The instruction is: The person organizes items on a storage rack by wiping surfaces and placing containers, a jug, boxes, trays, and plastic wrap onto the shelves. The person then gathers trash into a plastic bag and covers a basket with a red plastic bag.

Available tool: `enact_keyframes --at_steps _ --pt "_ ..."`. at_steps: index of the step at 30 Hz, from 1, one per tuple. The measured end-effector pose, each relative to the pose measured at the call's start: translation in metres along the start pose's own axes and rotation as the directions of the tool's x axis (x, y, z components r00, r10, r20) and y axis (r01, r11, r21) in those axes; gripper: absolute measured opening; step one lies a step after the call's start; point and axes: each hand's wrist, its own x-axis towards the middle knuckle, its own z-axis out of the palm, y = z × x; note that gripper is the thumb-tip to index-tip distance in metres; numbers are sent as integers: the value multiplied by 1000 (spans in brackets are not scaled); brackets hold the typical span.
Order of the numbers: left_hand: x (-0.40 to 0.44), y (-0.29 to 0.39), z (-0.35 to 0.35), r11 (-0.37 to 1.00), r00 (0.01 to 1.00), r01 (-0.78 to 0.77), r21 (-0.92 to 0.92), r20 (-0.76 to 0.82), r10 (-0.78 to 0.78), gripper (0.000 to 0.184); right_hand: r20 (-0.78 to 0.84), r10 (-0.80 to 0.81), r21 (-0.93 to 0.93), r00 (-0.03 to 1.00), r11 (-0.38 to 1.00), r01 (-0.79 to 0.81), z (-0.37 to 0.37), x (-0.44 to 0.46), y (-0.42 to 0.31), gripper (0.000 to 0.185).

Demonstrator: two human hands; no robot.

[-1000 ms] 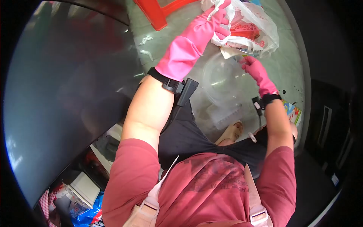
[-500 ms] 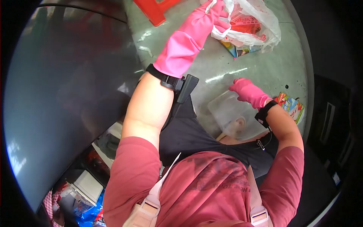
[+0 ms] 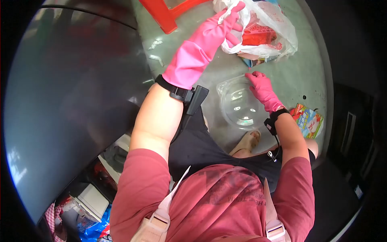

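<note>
Both hands wear pink rubber gloves. At the top, my left hand (image 3: 230,27) grips the edge of a white plastic bag (image 3: 284,24), its mouth spread apart. Inside the bag, a red basket-like plastic piece (image 3: 258,35) and other litter show. Below the bag, my right hand (image 3: 263,86) is closed on the rim of a clear plastic lid (image 3: 238,103), round and domed with a squared corner. The lid hangs above the floor in front of my foot, and the floor shows through it. Part of a printed packet (image 3: 254,59) pokes out under the bag.
A red stool leg (image 3: 164,18) stands at the top. A colourful printed box (image 3: 308,121) lies on the floor to the right. Whitish scraps (image 3: 156,58) lie beside the large dark glossy panel (image 3: 76,101) on the left. Assorted packaging (image 3: 92,201) is heaped at lower left.
My right hand has moved slightly up and left, turning the clear lid so its round dome faces me. The bag has shifted slightly left, still in my left hand.
</note>
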Motion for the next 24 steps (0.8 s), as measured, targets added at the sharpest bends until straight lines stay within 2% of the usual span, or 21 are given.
enact_keyframes --at_steps 1,2,3,4,5,6,7,8,10,11,12,14,15,16,17,18,19,21,22,24 --pt "2 -4 0 999 1000 7 -46 18 -6 52 -74 -7 -51 997 999 3 4 0 3 60" --pt "4 -8 0 996 999 14 -92 36 -11 53 -78 -10 -52 997 999 6 22 1 12 60" --pt "7 -14 -2 988 998 -15 -151 63 25 54 -188 40 208 981 978 0 53 5 31 63" --pt "6 -15 -2 989 997 -25 -146 65 35 54 -280 114 453 953 891 26 67 10 43 67" --pt "4 -14 0 995 999 0 -95 35 4 52 -290 111 449 950 893 33 59 13 40 67" --pt "2 -12 2 999 1000 26 -45 2 -26 51 -121 0 134 993 991 16 47 13 31 69" --pt "-1 -11 2 996 998 65 -62 -14 -66 48 79 -44 -192 996 980 58 32 14 19 72" --pt "-2 -11 2 997 998 57 -56 -12 -58 48 69 -44 -194 997 979 57 15 16 5 72" --pt "-2 -7 2 992 999 49 -112 -13 -51 45 81 116 68 990 990 -122 -13 21 -17 74" --pt "-2 -3 2 997 999 45 -57 -25 -46 44 -13 35 15 999 999 -35 -12 24 -14 64" --pt "0 -2 2 998 999 37 -51 -22 -38 44 -22 35 14 999 999 -34 -10 29 -11 64" --pt "3 0 2 1000 999 25 -18 -31 -26 45 -285 -81 -114 955 992 50 -1 39 -8 55" --pt "2 2 3 1000 1000 16 -8 -18 -16 47 -364 -155 -236 918 969 70 2 50 -3 46" --pt "1 1 5 1000 1000 13 -8 -13 -13 47 -367 -152 -239 918 969 65 2 51 5 46" --pt "0 -2 8 1000 999 -11 -11 -45 11 48 65 -14 -97 998 995 20 -1 50 16 43" --pt "-1 -2 11 999 996 -35 -13 -77 34 50 497 66 14 865 996 -85 -18 49 18 41" --pt "-5 10 13 998 997 16 -59 -76 -20 47 494 71 12 867 996 -89 -37 42 19 41" --pt "0 6 9 997 999 -13 -77 -52 9 48 409 45 287 911 942 -176 -79 20 20 28" --pt "3 3 7 995 999 -39 -95 -33 36 49 405 50 286 913 942 -179 -101 16 23 28" --pt "7 -1 2 994 995 -100 -46 -28 99 49 285 -23 337 958 938 -77 -140 11 29 20"
